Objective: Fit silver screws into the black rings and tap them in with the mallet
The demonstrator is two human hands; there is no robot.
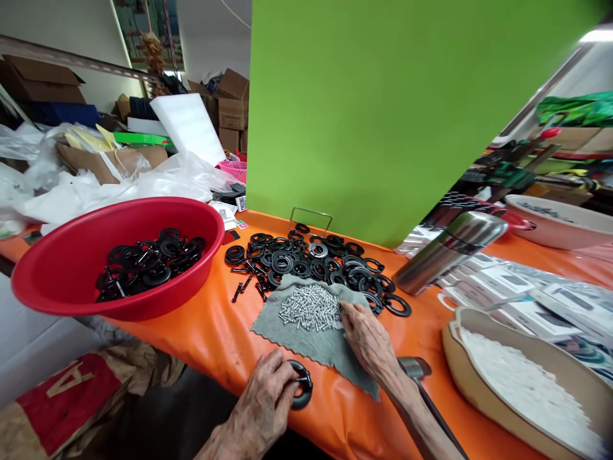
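Observation:
My left hand (268, 399) grips a black ring (304, 404) at the table's front edge. Its fingertips press on a small dark piece at the ring's left side, partly hidden by the fingers. Small silver pins or screws (309, 308) lie heaped on a grey-green cloth (272, 322). My right hand (366, 335) rests on the cloth with its fingertips touching the heap's right edge, fingers bent together; what they pinch is hidden. Behind the cloth many black rings (282, 262) are spread, with short black bars (237, 292) at their left.
At left stands a red basin (43, 268) holding black rings and bars. To the right are a tan tub (460, 358) of white bits, a steel flask (445, 252) and white boxes (517, 281). A dark-handled tool (416, 367) lies beside my right wrist. A green panel (359, 115) rises behind.

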